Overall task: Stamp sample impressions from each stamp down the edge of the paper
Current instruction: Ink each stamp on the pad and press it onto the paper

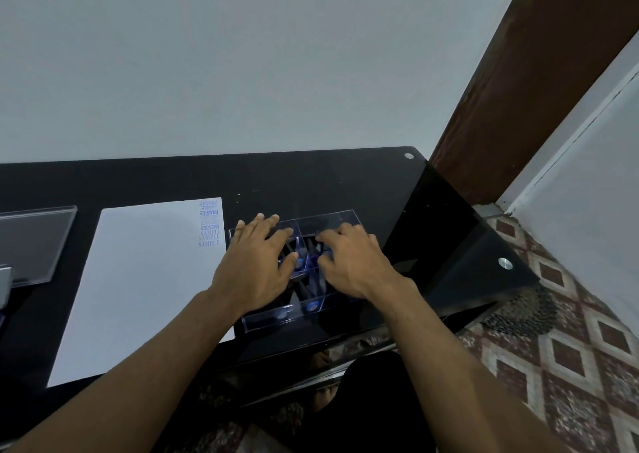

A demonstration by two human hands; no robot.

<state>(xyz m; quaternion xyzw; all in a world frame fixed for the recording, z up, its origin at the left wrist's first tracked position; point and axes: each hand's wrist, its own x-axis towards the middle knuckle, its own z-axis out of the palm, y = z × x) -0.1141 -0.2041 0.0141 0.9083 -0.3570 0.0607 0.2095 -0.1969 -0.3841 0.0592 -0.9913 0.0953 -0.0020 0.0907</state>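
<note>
Clear plastic tray (pixel 345 215) holds blue stamps (pixel 312 305) beside the stamped paper (pixel 138 279). Left hand (pixel 257 266) lies flat, grip open. Right hand (pixel 349 260) reaches in with curled fingers; its grip I cannot tell.

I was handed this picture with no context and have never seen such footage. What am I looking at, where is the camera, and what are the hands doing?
No machine here: a person wears a camera on the head, looking down at their own arms. On the black glass table lies a white paper sheet with blue stamped words down its right edge. Beside it stands a clear plastic compartment box holding blue-capped stamps. The left hand and the right hand both reach into the box. Whether either has a grip on a stamp is hidden.
</note>
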